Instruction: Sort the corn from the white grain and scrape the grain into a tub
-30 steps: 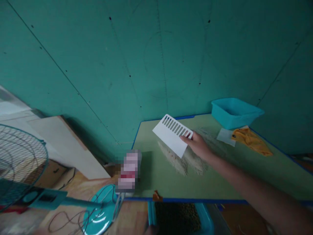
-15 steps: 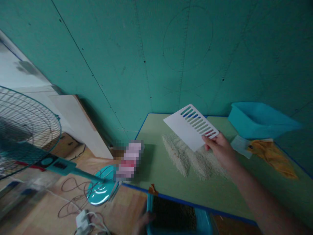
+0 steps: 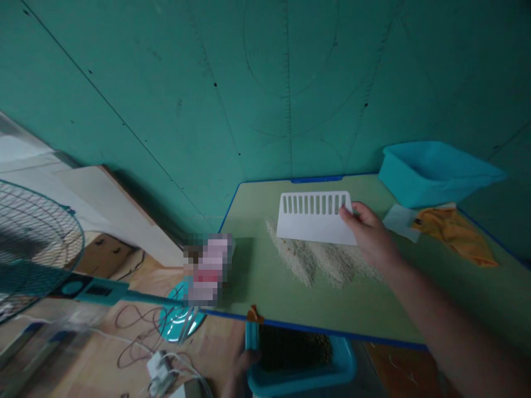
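White slotted scraper [image 3: 313, 218] is pinched at its edge by the right hand [image 3: 371, 235], set against the pale grain ridge [image 3: 321, 265] on the green bench [image 3: 249, 265], grain left unlevelled; left hand [image 3: 244, 365] is by the teal tub [image 3: 301, 381], grip unclear.

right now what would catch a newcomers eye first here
The big teal wall fills the top of the view. Below it, on a green board with blue edging, the right hand holds a white slotted scraper against a pale heap of grain. A turquoise plastic tub sits at the board's far right, and a caged fan stands at the left edge.
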`<state>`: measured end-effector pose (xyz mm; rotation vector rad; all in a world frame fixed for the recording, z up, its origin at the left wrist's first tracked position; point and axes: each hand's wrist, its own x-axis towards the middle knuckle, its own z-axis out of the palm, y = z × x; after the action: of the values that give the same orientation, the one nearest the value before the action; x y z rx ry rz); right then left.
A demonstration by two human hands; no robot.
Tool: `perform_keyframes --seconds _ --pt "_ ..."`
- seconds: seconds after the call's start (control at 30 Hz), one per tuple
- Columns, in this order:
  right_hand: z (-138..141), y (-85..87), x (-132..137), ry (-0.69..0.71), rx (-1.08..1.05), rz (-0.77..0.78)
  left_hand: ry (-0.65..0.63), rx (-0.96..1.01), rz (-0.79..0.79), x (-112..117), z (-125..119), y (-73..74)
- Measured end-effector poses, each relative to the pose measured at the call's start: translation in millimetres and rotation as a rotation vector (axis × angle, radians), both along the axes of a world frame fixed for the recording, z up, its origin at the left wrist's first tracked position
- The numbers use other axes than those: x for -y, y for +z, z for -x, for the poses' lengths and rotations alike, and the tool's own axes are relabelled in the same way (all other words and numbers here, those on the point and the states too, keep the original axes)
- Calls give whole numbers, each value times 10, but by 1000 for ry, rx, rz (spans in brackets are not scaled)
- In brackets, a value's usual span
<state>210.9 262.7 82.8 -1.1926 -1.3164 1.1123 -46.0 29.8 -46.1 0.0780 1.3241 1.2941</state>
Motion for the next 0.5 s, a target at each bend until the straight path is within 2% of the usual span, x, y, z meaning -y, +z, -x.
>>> perform_keyframes --seconds 0.13,0.23,0.33,0.5 --pt "49 -42 37 39 30 8 -41 -22 114 -84 104 -81" --pt "55 -63 27 25 33 -4 -45 -35 128 -54 69 -61" --pt "57 -71 18 8 30 -18 -39 -35 96 50 -63 33" --pt "73 -30 39 21 6 -17 -12 -22 14 212 -294 292"
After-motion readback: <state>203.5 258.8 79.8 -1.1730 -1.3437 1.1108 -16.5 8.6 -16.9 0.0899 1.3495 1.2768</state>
